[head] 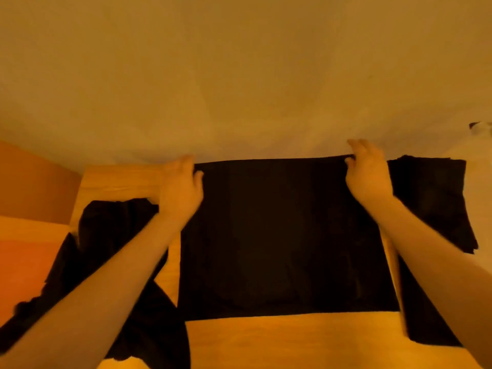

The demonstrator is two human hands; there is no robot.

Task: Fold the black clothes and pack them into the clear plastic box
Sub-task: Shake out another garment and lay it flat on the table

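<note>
Your hands at the garment's far edge
Your left hand (pixel 181 187) and right hand (pixel 368 173) each pinch a far corner of the black garment (pixel 287 235).

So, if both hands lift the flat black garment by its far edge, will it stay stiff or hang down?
The black garment would likely hang limp: it lies flat as thin cloth. It probably weighs little, since the left hand and right hand pinch only its corners. On the wooden table it may slide easily.

spread garment (pixel 287 235) mid-table (pixel 292 342) — crumpled heap (pixel 111 235) left, folded stack (pixel 431 198) right
</note>
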